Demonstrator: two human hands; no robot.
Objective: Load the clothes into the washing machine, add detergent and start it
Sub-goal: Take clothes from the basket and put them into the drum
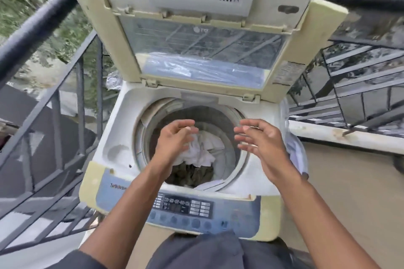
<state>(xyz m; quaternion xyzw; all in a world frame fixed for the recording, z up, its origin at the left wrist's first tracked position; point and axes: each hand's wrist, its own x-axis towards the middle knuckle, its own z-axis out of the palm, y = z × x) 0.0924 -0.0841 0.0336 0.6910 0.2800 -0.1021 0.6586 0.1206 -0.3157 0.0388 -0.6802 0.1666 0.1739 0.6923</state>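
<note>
Lid (203, 35) stands raised at far side of washing machine (109, 137). White cloth (203, 150) and dark clothes (192, 173) lie inside drum (227, 159). Left hand (175, 140) and right hand (260, 144) hover over drum opening, fingers spread, gripping nothing.

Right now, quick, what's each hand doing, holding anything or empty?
Left hand: open, fingers relaxed, holding nothing, above the white cloth in the drum.
Right hand: open, empty.
</note>
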